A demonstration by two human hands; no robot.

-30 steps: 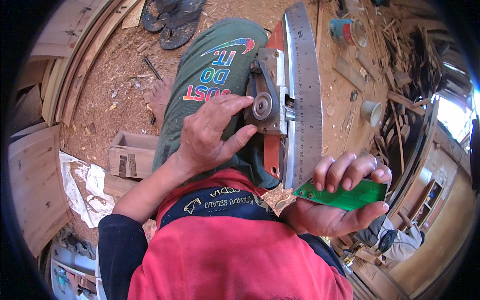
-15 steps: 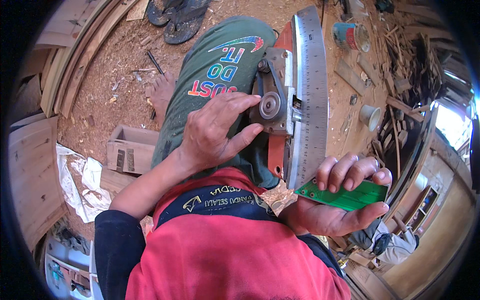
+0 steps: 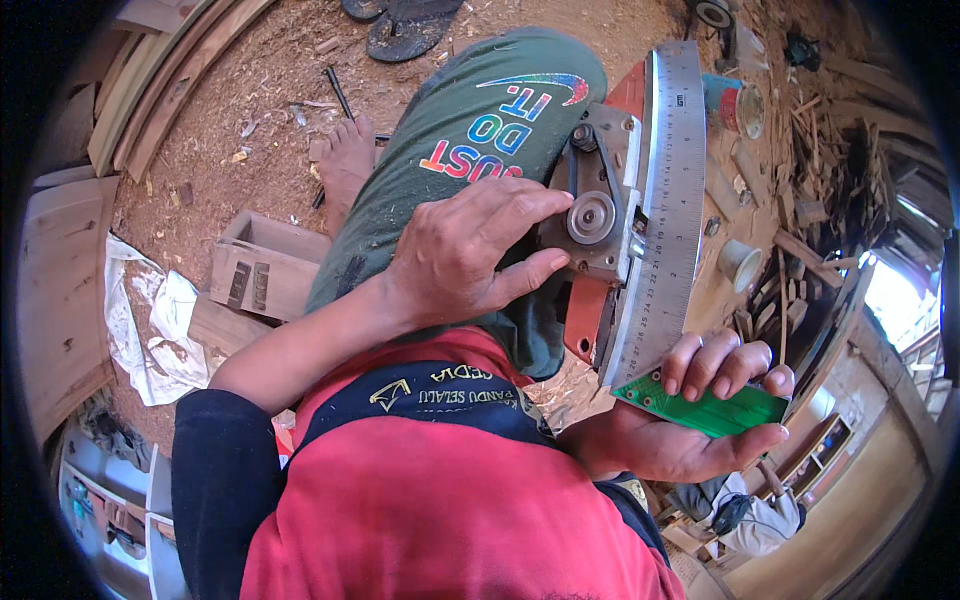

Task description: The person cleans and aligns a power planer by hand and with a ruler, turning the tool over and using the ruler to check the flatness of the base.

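Observation:
A red and grey electric hand planer (image 3: 612, 160) rests on its side against my thigh, its drive belt and round pulley (image 3: 591, 217) exposed. My left hand (image 3: 470, 245) holds the planer, index fingertip at the pulley's edge and thumb by the housing; its other fingers are partly hidden. Along the planer's sole lies the steel ruled blade of a try square (image 3: 672, 230). My right hand (image 3: 690, 430) grips the square's green handle (image 3: 715, 408), fingers over the top and thumb along the near side.
Sawdust covers the ground. At left are a wooden box (image 3: 290, 240), a white sheet (image 3: 150, 330) and boards (image 3: 190, 90). On the right stand a paint can (image 3: 745, 110), a white cup (image 3: 740, 264) and a heap of wood scraps (image 3: 860, 170). A person (image 3: 750, 510) sits at lower right.
The planer, square and both hands sit farther right in the picture, as do my knee and foot. Both grips look about the same, with the blade still along the sole.

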